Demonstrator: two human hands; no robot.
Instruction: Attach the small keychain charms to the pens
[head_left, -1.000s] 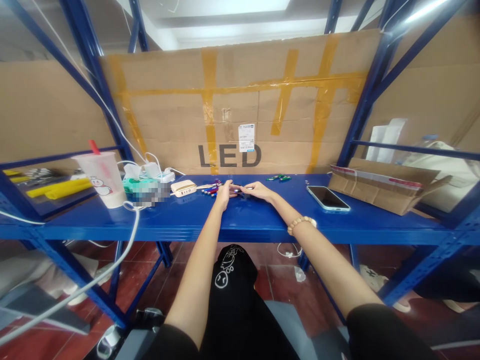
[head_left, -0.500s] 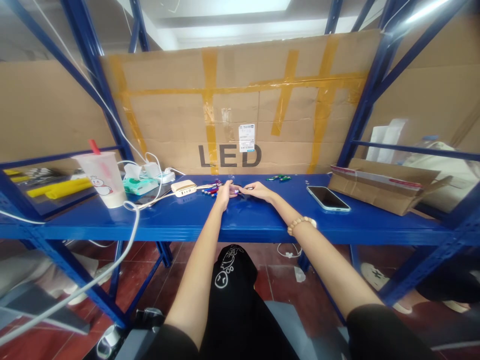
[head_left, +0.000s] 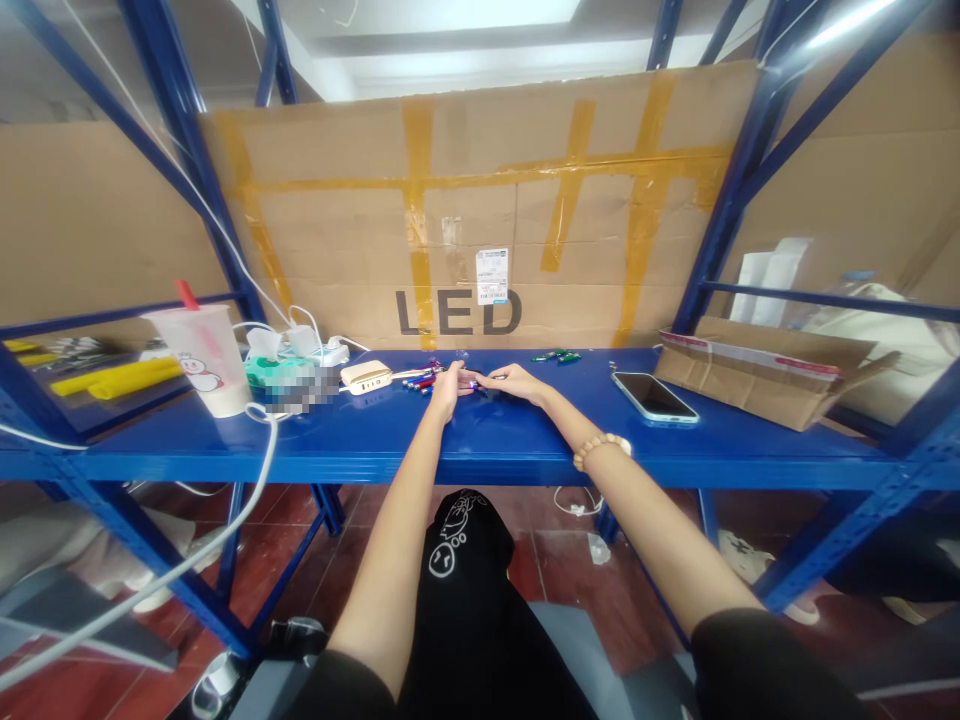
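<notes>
Over the middle of the blue table, my left hand (head_left: 451,388) has its fingers closed round a small dark and purple item, too small to name. Close by on the right, my right hand (head_left: 516,382) pinches the other end of it, fingertips nearly meeting the left ones. Several red and blue pens (head_left: 420,381) lie just left of my left hand, partly hidden by it. Farther back, to the right of my hands, a few small green items (head_left: 556,355) rest on the table.
A lidded cup (head_left: 206,360) with a red straw, a tissue pack (head_left: 266,372) and a cream power hub (head_left: 366,377) with cables stand left. On the right lie a phone (head_left: 655,397) and an open cardboard box (head_left: 750,375). A large cardboard sheet (head_left: 337,240) rises behind.
</notes>
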